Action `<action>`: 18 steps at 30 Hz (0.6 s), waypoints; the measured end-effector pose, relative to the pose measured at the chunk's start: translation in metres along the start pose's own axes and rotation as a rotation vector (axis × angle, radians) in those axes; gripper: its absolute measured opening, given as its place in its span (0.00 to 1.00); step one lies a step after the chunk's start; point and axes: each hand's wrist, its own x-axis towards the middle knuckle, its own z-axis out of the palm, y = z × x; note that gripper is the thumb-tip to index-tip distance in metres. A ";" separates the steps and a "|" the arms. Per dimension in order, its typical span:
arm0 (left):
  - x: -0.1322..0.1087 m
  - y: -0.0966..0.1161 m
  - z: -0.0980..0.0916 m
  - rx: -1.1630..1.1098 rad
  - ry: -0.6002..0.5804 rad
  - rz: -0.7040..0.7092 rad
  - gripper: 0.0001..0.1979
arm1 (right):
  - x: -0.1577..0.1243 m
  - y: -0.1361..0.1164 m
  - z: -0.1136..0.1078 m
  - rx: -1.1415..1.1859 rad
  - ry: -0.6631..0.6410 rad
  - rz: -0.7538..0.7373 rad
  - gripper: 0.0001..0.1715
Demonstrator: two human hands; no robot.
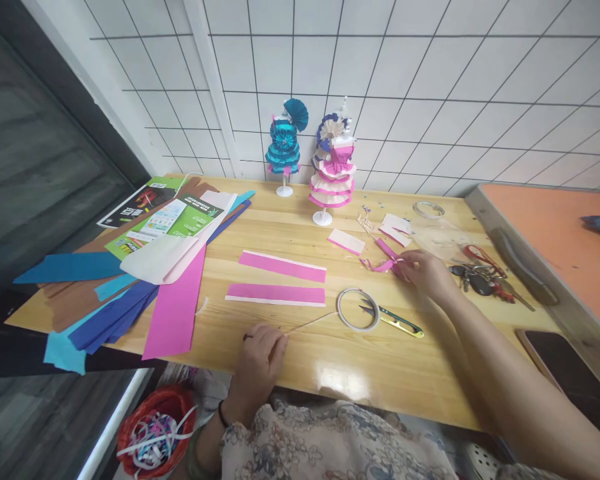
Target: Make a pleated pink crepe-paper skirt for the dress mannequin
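My left hand (261, 353) rests at the table's front edge, its fingers closed on the loose end of a narrow tape. That tape runs back to the tape roll (359, 310), which lies flat. Beside and partly under the roll are thread snips (397, 321) with yellow and dark handles. My right hand (420, 272) reaches farther back, fingers pinched on crumpled pink paper (387, 257); the fingertips are partly hidden. Two pink paper strips (283, 267) with white edges lie between the hands. A folded white-and-pink paper piece (347, 241) sits behind them.
Small dress forms in paper dresses, one teal (283, 147) and one pink and white (333, 177), stand by the tiled wall. Coloured paper sheets (175, 313) cover the left. Keys (480, 277) and a phone (555, 360) lie right. A red basket (180, 400) of scraps stands below.
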 end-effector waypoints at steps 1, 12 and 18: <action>0.000 0.000 0.000 0.006 0.009 0.003 0.09 | -0.002 0.000 -0.002 0.077 0.012 0.033 0.13; -0.008 -0.015 0.006 0.108 0.081 -0.110 0.13 | -0.007 -0.002 -0.031 0.995 0.100 0.370 0.12; -0.006 -0.008 0.003 0.094 0.061 -0.180 0.13 | -0.009 -0.006 -0.026 0.707 0.144 0.316 0.18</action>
